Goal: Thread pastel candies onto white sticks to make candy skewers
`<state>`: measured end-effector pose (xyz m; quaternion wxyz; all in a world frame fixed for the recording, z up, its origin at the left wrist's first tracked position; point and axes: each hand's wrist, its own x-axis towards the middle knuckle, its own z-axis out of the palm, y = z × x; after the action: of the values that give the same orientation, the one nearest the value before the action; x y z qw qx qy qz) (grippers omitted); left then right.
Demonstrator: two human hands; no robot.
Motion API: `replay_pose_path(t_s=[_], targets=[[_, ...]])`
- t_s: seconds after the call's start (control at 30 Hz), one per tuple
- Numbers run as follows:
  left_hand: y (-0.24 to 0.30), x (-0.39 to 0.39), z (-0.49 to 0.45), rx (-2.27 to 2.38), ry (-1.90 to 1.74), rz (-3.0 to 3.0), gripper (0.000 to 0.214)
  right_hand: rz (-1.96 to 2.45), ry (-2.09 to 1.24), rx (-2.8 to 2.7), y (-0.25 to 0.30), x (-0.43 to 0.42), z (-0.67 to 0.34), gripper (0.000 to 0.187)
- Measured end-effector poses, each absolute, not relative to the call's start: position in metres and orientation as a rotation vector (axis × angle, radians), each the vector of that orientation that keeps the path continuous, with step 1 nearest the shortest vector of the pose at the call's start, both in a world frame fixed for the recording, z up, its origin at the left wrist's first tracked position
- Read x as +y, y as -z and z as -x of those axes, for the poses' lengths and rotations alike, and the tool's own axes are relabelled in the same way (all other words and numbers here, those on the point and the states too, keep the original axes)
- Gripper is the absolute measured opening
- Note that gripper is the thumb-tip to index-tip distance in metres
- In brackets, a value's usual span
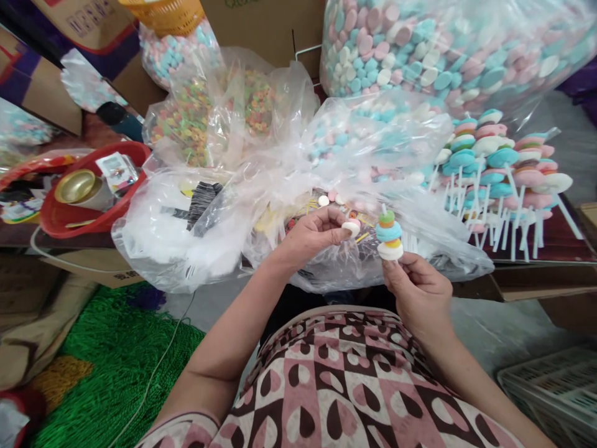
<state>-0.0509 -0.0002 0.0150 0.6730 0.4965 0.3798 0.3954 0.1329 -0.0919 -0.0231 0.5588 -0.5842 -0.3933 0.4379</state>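
Observation:
My right hand (417,292) is closed round a white stick with a stack of round candies (388,235) threaded on it: white at the bottom, blue, then orange and green on top. My left hand (313,235) pinches a few loose candy discs (351,226), white and pink, just left of the stick's tip. Both hands are held above my lap, in front of open clear plastic bags (354,186) of pastel candies.
Finished candy sticks (501,171) lie piled at the right on a dark table. A big bag of pastel discs (443,50) stands behind. A bag of ring candies (219,112), a red basin (88,199), cardboard boxes and a green mat (116,367) lie left.

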Motion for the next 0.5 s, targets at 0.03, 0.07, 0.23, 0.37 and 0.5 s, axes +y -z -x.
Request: replay_pose_path(t_s=[0.03, 0.07, 0.23, 0.37, 0.5], targets=[[-0.016, -0.006, 0.047, 0.827, -0.895, -1.072, 0.030, 1.379, -0.982, -0.934, 0.020, -0.089, -0.131, 0.028], [-0.016, -0.011, 0.043, 0.797, -0.900, -1.033, 0.029, 1.385, -0.952, -0.945, 0.018, -0.085, -0.130, 0.028], [-0.014, -0.027, 0.031, 0.667, -0.870, -0.969, 0.024, 1.372, -0.986, -0.985, 0.007, -0.072, -0.125, 0.033], [-0.014, -0.030, 0.027, 0.632, -0.869, -0.969, 0.024, 1.335, -1.054, -0.989, 0.007, -0.070, -0.124, 0.033], [-0.014, -0.032, 0.023, 0.667, -0.918, -0.995, 0.029, 1.324, -1.119, -0.935, 0.010, -0.071, -0.125, 0.029]])
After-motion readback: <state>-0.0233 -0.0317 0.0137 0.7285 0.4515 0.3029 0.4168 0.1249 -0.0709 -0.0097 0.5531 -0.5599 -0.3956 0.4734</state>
